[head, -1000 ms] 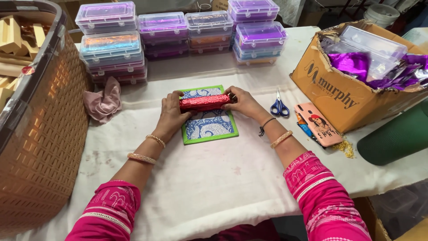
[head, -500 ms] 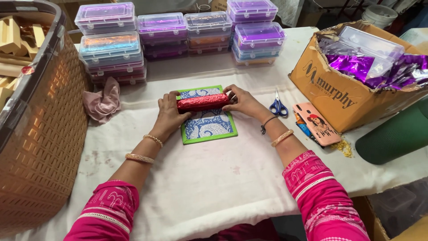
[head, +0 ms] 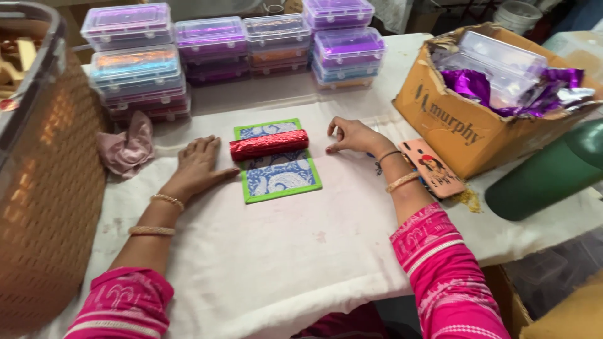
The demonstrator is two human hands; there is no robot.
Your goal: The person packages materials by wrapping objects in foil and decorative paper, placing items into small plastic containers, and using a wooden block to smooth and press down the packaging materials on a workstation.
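Head view – red foil roll (head: 269,144) lying crosswise, long axis L–R, on green-edged mat (head: 279,179)

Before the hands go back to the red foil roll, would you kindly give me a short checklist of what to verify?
1. Red foil roll lies across the green-edged mat: ok.
2. Left hand empty, flat on the white cloth beside the mat: ok.
3. Right hand empty, apart from the roll: ok.
4. Roll wrapped fully, ends closed: cannot tell.
5. Phone at the cardboard box, away from the mat: ok.
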